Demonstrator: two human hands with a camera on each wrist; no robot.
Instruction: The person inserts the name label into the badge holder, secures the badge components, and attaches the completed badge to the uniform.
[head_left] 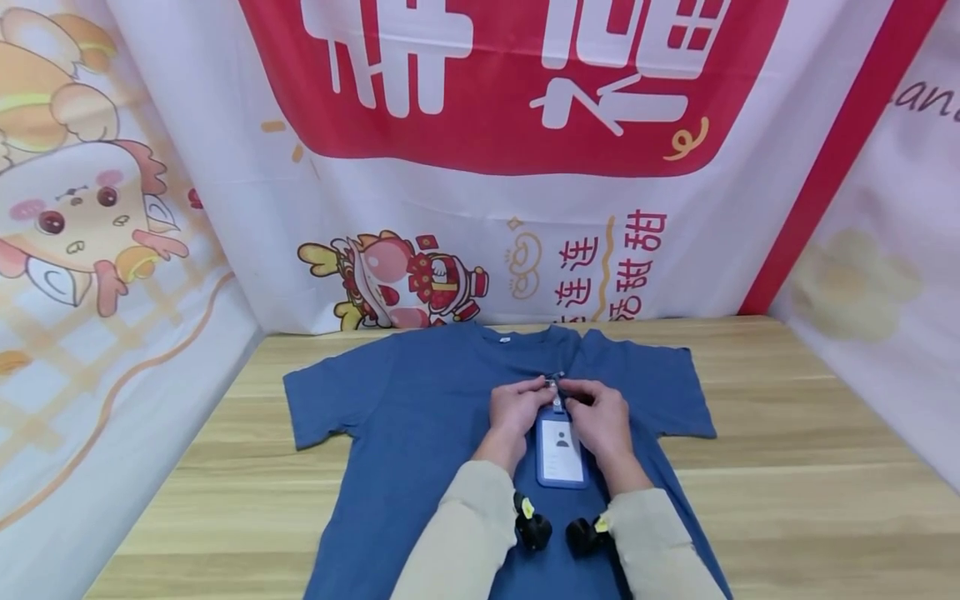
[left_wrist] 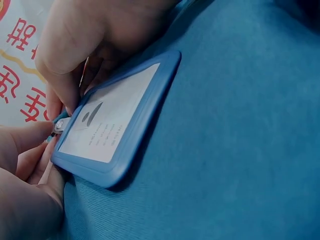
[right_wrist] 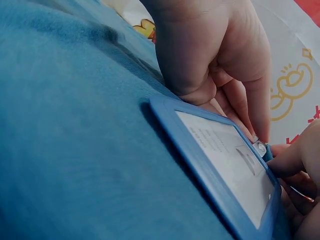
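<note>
A blue T-shirt (head_left: 435,417) lies spread on the table. On its chest rests an ID badge holder (head_left: 561,450) with a blue frame and a white card. My left hand (head_left: 516,412) pinches the badge clip (head_left: 555,386) at the top of the holder, near the neckline. From the other side my right hand (head_left: 602,421) curls its thumb and index finger onto the same clip. In the left wrist view, the strap's snap (left_wrist: 61,125) shows between the fingertips. The fingers hide most of the clip and the cloth beneath it.
The wooden table (head_left: 795,450) extends on both sides of the shirt. Printed cloth (head_left: 465,217) hangs behind and beside it. Black wrist devices (head_left: 532,529) sit at both cuffs above the shirt. A thin orange-tipped item (right_wrist: 303,196) shows by the right fingers; its kind is unclear.
</note>
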